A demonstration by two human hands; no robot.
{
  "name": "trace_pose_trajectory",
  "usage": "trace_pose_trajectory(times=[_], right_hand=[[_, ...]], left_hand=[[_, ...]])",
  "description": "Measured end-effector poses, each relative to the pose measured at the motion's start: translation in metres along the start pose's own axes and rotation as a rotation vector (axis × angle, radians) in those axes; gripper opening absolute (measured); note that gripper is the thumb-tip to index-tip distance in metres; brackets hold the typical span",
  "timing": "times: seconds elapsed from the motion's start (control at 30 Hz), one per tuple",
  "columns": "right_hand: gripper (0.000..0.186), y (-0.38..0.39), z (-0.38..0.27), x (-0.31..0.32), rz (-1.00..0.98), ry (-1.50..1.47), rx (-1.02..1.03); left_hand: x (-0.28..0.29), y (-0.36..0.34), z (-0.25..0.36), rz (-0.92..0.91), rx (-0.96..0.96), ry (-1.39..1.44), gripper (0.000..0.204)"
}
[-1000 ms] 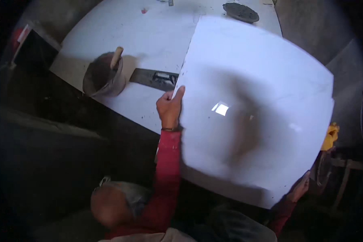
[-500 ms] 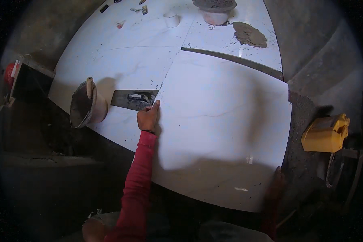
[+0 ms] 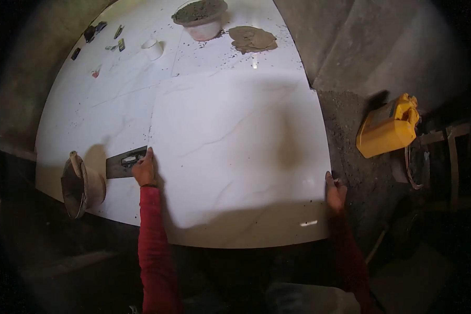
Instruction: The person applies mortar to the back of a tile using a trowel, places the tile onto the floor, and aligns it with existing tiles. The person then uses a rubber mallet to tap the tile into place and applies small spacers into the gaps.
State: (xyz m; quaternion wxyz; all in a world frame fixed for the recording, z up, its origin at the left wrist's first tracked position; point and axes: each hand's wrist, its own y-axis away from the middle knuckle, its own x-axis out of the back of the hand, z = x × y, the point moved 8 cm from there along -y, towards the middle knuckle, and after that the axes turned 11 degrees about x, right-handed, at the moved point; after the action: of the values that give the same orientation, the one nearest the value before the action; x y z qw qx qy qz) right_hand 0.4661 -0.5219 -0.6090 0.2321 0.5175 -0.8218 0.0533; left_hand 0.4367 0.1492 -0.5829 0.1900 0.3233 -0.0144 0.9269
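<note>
A large white marble-look tile [image 3: 235, 157] lies flat among other white tiles on the floor. My left hand [image 3: 144, 170] grips its left edge, fingers curled over the rim, next to a dark flat trowel-like tool [image 3: 124, 161]. My right hand [image 3: 335, 191] holds the tile's right edge, where it meets the bare grey mortar bed [image 3: 361, 157]. Both sleeves are red.
A tilted bucket [image 3: 81, 186] with a handle stands left of my left hand. At the far end sit a white bowl of mortar [image 3: 201, 18], a mortar pile [image 3: 252, 39] and a small white cup [image 3: 153, 48]. A yellow jerrycan [image 3: 387, 125] lies to the right. Small items lie at the far left.
The tile was raised and tilted toward me a second ago; it has since come down flat into line with the laid tiles. Both hands stayed on its edges.
</note>
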Motion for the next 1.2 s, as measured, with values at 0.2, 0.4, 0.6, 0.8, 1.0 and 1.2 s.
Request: trace_pose_trajectory(times=[0.2, 0.4, 0.6, 0.8, 1.0, 1.2], right_hand=[[0.047, -0.031, 0.021, -0.005, -0.048, 0.076, 0.128], [0.043, -0.009, 0.005, -0.031, -0.111, -0.082, 0.072], [0.045, -0.022, 0.019, -0.022, -0.047, -0.063, -0.022], [0.061, -0.012, -0.016, -0.021, -0.095, 0.136, 0.019], [0.059, -0.025, 0.008, -0.011, 0.033, 0.226, -0.02], [0.047, -0.016, -0.001, -0.02, 0.0, 0.221, -0.072]], left_hand=[[-0.038, -0.013, -0.008, 0.019, 0.052, -0.086, 0.047], [-0.017, -0.018, -0.021, 0.099, 0.04, -0.058, 0.044], [-0.02, 0.007, -0.002, 0.1, 0.061, -0.14, 0.044], [-0.015, 0.028, 0.004, 0.122, 0.123, -0.192, 0.049], [-0.018, 0.029, 0.006, 0.041, 0.157, -0.161, 0.044], [-0.018, 0.017, -0.018, 0.066, 0.064, -0.232, 0.046]])
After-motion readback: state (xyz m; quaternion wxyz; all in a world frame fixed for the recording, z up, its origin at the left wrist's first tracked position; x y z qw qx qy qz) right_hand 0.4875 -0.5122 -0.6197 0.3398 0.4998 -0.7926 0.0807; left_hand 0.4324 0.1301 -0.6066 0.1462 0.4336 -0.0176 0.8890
